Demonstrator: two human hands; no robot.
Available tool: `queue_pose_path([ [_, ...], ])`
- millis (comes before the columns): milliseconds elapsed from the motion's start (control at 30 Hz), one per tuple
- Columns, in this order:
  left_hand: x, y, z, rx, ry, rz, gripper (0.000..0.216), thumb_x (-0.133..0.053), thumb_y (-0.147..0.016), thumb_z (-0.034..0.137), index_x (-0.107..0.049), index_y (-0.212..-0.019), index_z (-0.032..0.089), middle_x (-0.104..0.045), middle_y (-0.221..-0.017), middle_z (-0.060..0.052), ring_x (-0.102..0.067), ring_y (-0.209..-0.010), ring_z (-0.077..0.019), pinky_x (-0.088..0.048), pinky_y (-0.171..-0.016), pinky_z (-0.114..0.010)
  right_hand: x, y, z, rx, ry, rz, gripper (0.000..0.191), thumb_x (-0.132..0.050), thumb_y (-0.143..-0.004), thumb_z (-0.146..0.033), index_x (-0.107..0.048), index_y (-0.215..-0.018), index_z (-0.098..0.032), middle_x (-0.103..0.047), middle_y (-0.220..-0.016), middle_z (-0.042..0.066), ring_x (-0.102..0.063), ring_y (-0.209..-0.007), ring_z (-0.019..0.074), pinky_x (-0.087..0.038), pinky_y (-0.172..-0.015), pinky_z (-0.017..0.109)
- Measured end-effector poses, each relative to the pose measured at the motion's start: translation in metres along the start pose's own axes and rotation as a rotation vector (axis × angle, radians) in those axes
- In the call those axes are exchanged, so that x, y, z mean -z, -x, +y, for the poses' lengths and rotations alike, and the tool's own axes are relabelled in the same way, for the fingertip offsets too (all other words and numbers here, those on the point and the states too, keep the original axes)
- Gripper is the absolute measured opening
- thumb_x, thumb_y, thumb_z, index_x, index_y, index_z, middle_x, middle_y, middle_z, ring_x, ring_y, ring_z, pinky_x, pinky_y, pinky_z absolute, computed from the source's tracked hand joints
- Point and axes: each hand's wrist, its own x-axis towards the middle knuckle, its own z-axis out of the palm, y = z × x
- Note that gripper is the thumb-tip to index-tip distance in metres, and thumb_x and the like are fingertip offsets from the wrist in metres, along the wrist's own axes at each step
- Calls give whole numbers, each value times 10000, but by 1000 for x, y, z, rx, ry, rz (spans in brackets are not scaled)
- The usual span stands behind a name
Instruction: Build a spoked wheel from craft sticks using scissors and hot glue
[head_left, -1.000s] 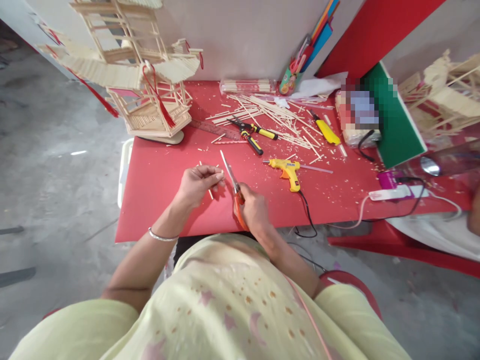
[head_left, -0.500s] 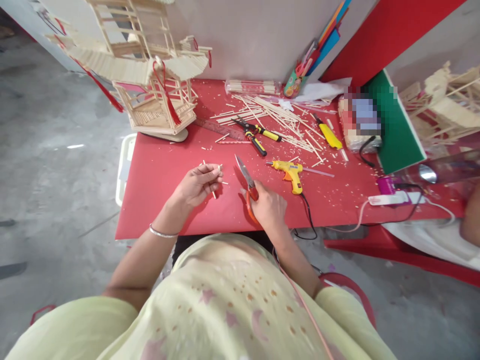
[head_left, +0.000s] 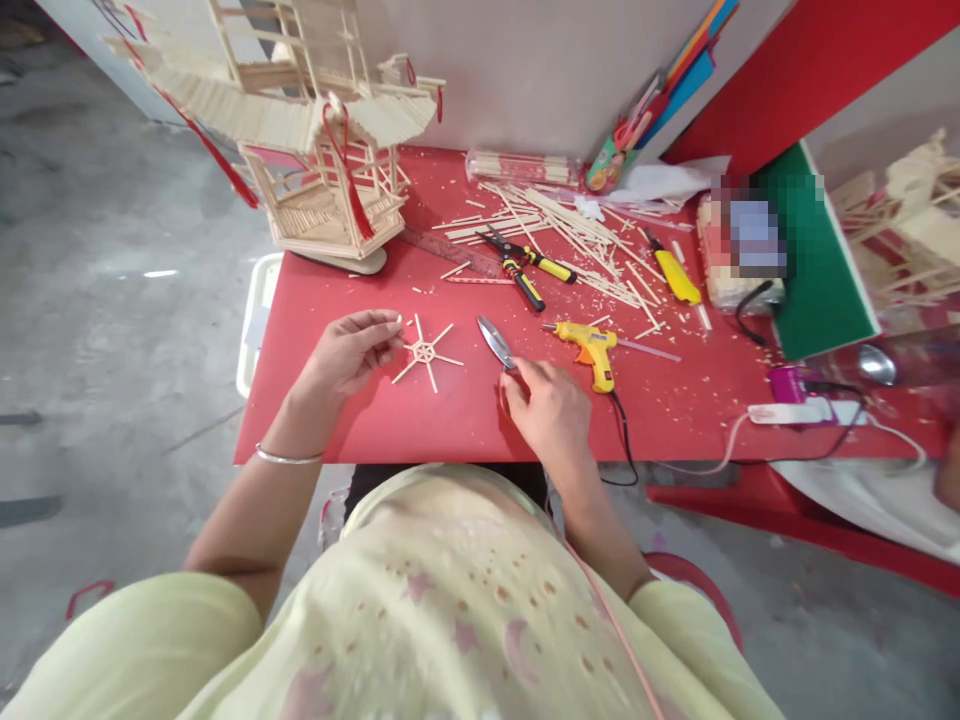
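On the red tabletop (head_left: 360, 425) lies a small wheel-shaped frame (head_left: 424, 352) of thin wooden sticks, its spokes pointing outward. My left hand (head_left: 349, 352) is just left of it, thumb and fingers pinched on a small pale piece (head_left: 399, 320), seemingly a bit of stick. One spoke end is close to these fingers; whether they touch cannot be seen. My right hand (head_left: 553, 408) grips a pair of scissors (head_left: 496, 343), blades pointing away from me and their handles mostly covered by the hand. A yellow glue gun (head_left: 589, 350) rests right of the scissors.
A stick-built pavilion model (head_left: 330, 215) with red tassels stands at the back left. Pliers-like cutters (head_left: 521, 268), loose sticks (head_left: 562, 235) and a yellow utility knife (head_left: 675, 275) lie farther back. A power strip (head_left: 787, 412) is at right, near another person's arm (head_left: 949, 480).
The stick wheel, held in my left hand before, now lies on the table. My left hand has moved left, off it. The scissors remain in my right hand, their handles more hidden.
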Motion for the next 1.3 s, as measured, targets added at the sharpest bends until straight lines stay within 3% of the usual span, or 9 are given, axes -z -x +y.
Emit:
queue_pose_path([
  [200,19,10,-20,56,-182,49,293,-899,-675,269,-751,-856,92,-738,-733,-100,-670,-580,-145,-504,-467,-217,-26,-21,-28,238,-67,-40,263,-499,-1055,-313,-697,-1209,-234,-691,-1129,86,-603,-1079,228,-423,-870,322],
  [367,22,5,-25,91,-293,29,323,-902,-676,335,-730,-818,102,-728,-706,-96,-692,-590,-164,-488,-456,-218,-45,-28,-46,225,17,-50,201,-522,-1044,-306,-679,-1117,-204,-638,-1091,100,-574,-1029,234,-380,-755,323],
  [533,19,-3,-26,70,-519,79,306,-829,-746,370,-739,-862,101,-694,-582,-69,-548,-423,-102,-388,-418,-213,-59,-24,-47,238,-30,-19,191,-495,-1056,-312,-657,-1026,-215,-619,-1049,73,-550,-1009,215,-343,-724,314],
  [767,22,-11,-30,-68,-827,73,242,-709,-784,342,-782,-888,136,-693,-614,-37,-637,-587,-152,-479,-611,-252,-77,-19,-45,234,-44,51,236,-444,-1072,-317,-640,-981,-223,-611,-1015,68,-524,-993,215,-300,-705,326],
  [1067,16,-17,-24,-113,-1122,102,319,-704,-783,462,-745,-776,145,-643,-653,-12,-515,-620,-127,-352,-564,-244,-84,-19,-47,232,-52,79,227,-447,-1067,-319,-640,-995,-225,-599,-1000,69,-516,-947,213,-285,-690,348],
  [1300,17,-28,-19,-103,-1164,52,324,-715,-742,448,-783,-787,134,-638,-642,-7,-522,-634,-130,-361,-581,-246,-82,-20,-46,230,-70,54,209,-444,-1067,-318,-633,-1033,-235,-601,-1007,64,-523,-954,217,-285,-680,350],
])
